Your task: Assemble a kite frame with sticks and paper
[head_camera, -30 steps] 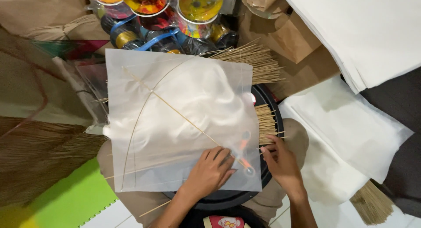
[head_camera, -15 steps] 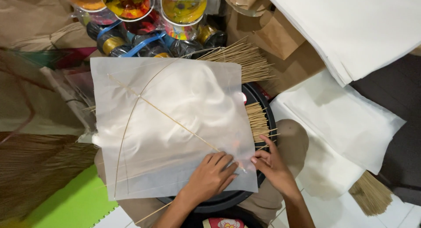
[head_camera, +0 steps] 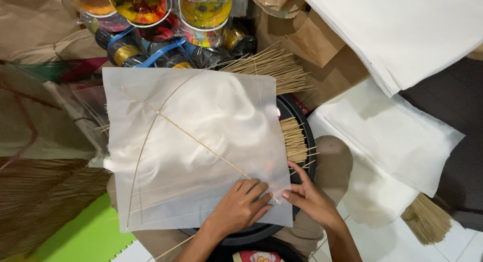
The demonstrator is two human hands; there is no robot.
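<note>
Paper stacks (head_camera: pixel 402 35) crowded beyond; left hand (head_camera: pixel 241 206) lay flat pinning translucent sheet (head_camera: pixel 201 141) (steadying it), right hand (head_camera: pixel 309 199) pinching its corner.

**What the view keeps out of sight**

The translucent white sheet (head_camera: pixel 196 146) covers most of the round black tray (head_camera: pixel 302 126); only the tray's rim shows, from about two to six o'clock. The left hand (head_camera: pixel 241 206) lies flat on the sheet, hiding the lower end of the straight bamboo stick (head_camera: pixel 191 136). Both forearms run off the bottom edge. At twelve o'clock the coloured string spools (head_camera: pixel 204 10) are cut by the top edge. The stack of white paper (head_camera: pixel 402 35) leaves the frame at one o'clock. The brown broom bristles (head_camera: pixel 45 201) run off at nine o'clock. A small printed packet (head_camera: pixel 254 257) is clipped at six o'clock.
</note>
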